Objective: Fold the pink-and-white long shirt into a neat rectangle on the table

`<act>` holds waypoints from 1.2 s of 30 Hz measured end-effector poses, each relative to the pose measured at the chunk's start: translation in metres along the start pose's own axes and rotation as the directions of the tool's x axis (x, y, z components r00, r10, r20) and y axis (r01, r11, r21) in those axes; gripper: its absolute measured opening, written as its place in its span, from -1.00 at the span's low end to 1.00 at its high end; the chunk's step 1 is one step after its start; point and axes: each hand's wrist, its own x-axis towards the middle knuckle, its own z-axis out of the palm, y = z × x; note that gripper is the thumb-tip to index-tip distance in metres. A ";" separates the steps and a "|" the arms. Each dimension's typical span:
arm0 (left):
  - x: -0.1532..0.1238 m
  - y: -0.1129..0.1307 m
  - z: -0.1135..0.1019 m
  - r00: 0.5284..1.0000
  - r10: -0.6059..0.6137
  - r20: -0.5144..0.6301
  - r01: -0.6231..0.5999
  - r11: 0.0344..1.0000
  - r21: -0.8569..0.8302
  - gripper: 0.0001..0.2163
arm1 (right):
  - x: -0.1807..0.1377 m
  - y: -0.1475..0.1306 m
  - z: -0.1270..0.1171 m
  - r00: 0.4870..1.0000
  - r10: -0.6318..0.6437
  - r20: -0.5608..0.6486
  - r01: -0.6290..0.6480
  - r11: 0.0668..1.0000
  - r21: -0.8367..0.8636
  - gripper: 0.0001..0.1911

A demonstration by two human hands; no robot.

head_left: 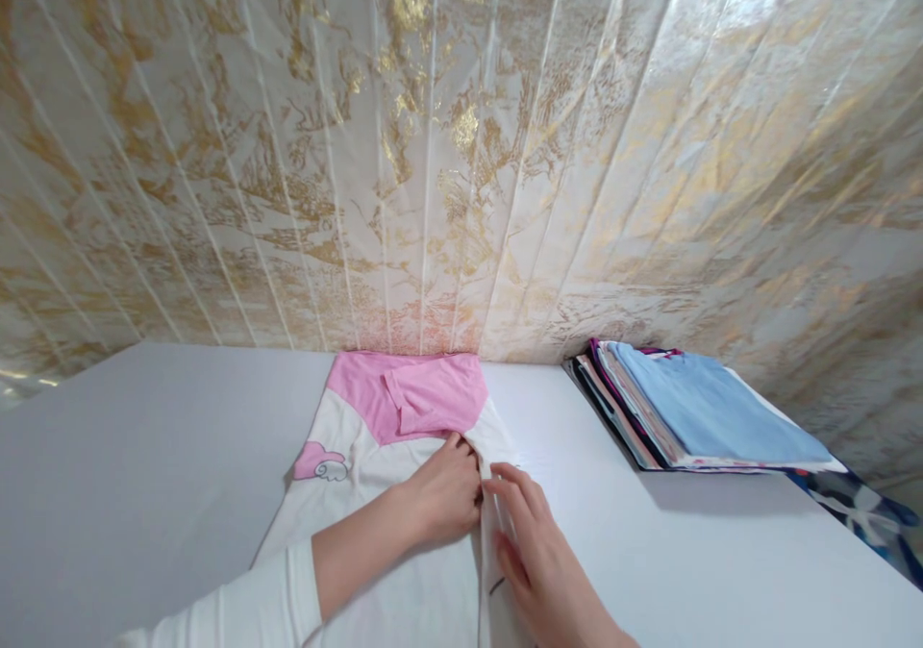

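Along the middle of the worktop point(194, 465): a white-and-pink garment point(389, 461) lies lengthwise, its pink end at the far edge, its white body running toward the near edge.
Pink end: a short pink sleeve point(436, 398) lies folded across it.
Print: a pink, winged motif point(315, 461) sits by the garment's left side.
Left hand: the left hand point(447, 494), in a white cuff point(307, 581), reaches across the garment and rests on it near its right side; its fingers are curled — whether they pinch cloth, I cannot tell.
Right hand: the right hand point(537, 552) is at the garment's right side, fingers parted from the thumb, the fingertips by a folded strip.
Stack: folded clothes point(620, 408) near the far right corner — light blue piece point(713, 408) on top.
Beyond the right edge: patterned fabric point(861, 518).
Behind the far edge: a gold-patterned backdrop point(433, 148).
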 end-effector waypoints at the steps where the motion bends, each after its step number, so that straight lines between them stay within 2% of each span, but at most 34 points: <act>1: 0.000 0.000 0.000 1.000 0.000 -0.005 0.000 1.000 -0.006 -0.76 | -0.011 0.001 0.010 0.999 -0.033 -0.017 0.032 0.998 -0.048 -0.37; 5: -0.001 0.000 -0.001 1.000 -0.019 0.011 0.019 0.999 -0.027 -0.75 | -0.036 0.005 0.041 0.999 -0.020 -0.042 0.010 0.974 -0.225 -0.17; 10: -0.011 0.004 -0.016 0.991 -0.112 0.073 0.112 0.994 0.008 -0.75 | -0.036 0.005 0.046 0.996 -0.052 0.073 0.073 0.944 -0.322 0.03; 15: -0.020 0.010 -0.052 0.934 -0.336 0.119 0.318 0.937 0.146 -0.74 | -0.037 0.001 0.040 0.991 -0.109 0.074 0.129 0.916 -0.379 -0.06; 17: -0.012 0.009 -0.065 0.933 -0.349 0.090 0.334 0.931 0.145 -0.74 | -0.038 0.000 0.039 0.991 -0.116 0.069 0.134 0.910 -0.393 -0.11; 19: 0.004 0.005 -0.071 0.948 -0.307 0.079 0.296 0.947 0.121 -0.73 | -0.039 -0.001 0.041 0.992 -0.114 0.052 0.125 0.907 -0.403 -0.10; 23: 0.040 -0.016 -0.054 0.967 -0.207 0.147 0.199 0.978 0.062 -0.75 | -0.040 0.003 0.047 0.989 -0.140 0.038 0.142 0.889 -0.434 -0.08; 26: 0.055 -0.034 -0.030 0.968 -0.196 0.156 0.192 0.981 0.040 -0.66 | -0.042 0.006 0.050 0.978 -0.197 0.066 0.205 0.868 -0.452 -0.24; 30: 0.052 -0.047 -0.007 0.974 -0.174 0.144 0.174 0.985 0.015 -0.55 | -0.043 0.001 0.047 0.928 -0.352 0.121 0.368 0.818 -0.442 -0.46; 33: 0.046 -0.051 -0.001 0.981 -0.154 0.121 0.154 0.988 0.011 -0.52 | -0.043 -0.008 0.042 0.870 -0.466 0.163 0.491 0.780 -0.389 -0.54; 36: 0.045 -0.051 0.000 0.984 -0.153 0.090 0.152 0.988 0.018 -0.50 | -0.042 -0.016 0.033 0.847 -0.491 0.203 0.531 0.780 -0.330 -0.57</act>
